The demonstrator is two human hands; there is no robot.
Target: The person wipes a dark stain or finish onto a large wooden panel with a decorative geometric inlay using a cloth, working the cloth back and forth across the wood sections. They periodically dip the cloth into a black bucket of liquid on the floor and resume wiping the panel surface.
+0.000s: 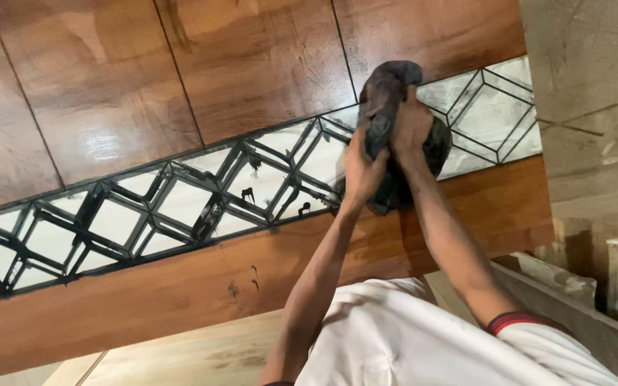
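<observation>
A crumpled dark grey cloth sits right of centre in the upper frame, clutched by both hands: the left hand below, the right hand above. It presses against a black-lined diamond-patterned mirror strip set between glossy brown wooden panels.

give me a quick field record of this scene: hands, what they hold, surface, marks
left hand: gripping the lower part of a dark cloth
right hand: clasped on the same cloth, pressing it to the panel
surface: glossy brown wooden panels with a band of mirrored diamond-pattern inlay
marks: black smears and drips on the inlay lines and on the wood below
clothing: white shirt
</observation>
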